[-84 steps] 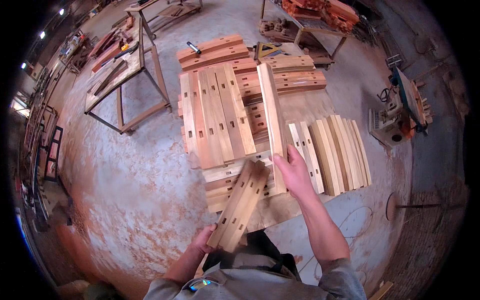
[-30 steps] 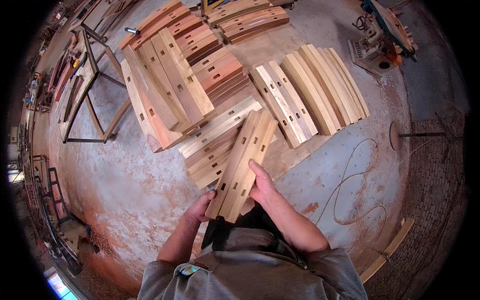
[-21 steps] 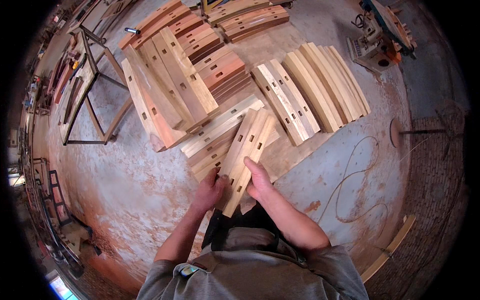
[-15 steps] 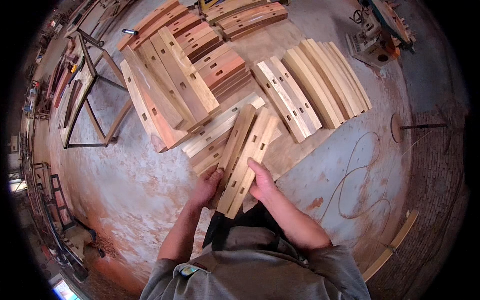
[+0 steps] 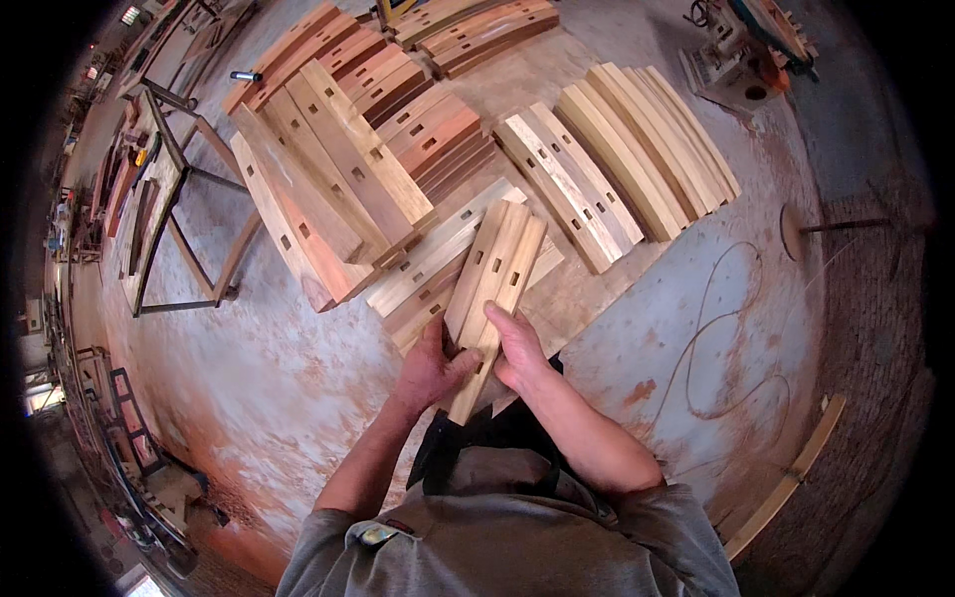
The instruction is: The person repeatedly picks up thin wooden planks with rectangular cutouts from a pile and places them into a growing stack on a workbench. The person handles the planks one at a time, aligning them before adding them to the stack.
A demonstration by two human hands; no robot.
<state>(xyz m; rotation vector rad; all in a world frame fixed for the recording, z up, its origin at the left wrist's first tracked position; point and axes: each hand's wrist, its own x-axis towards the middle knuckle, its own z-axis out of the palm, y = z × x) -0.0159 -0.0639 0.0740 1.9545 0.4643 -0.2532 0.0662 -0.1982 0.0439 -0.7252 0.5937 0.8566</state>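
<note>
Two short wooden rails lie side by side in front of my body, slanting up and away. Small rectangular slots show on their upper faces. My left hand [image 5: 430, 366] grips the left rail [image 5: 467, 295], its thumb lying over the near part of the pair. Around the outer edge of the right rail [image 5: 523, 255] closes my right hand [image 5: 515, 350], thumb on top. The undersides and most fingertips are hidden. Just beyond them lie pale slotted rails [image 5: 428, 261], partly covered by the pair.
A pile of longer slotted boards [image 5: 348, 177] stands ahead left, reddish rails [image 5: 430, 134] beside it. Slotted rails [image 5: 569, 189] and curved plain pieces [image 5: 647, 149] sit ahead right. A metal frame [image 5: 171, 199] is left, a machine [image 5: 734, 82] far right, a cord [image 5: 688, 363] on the floor.
The left rail has turned so its slotted face shows, and the gap between the two rails has closed. My left hand has shifted right, its thumb now over the rails.
</note>
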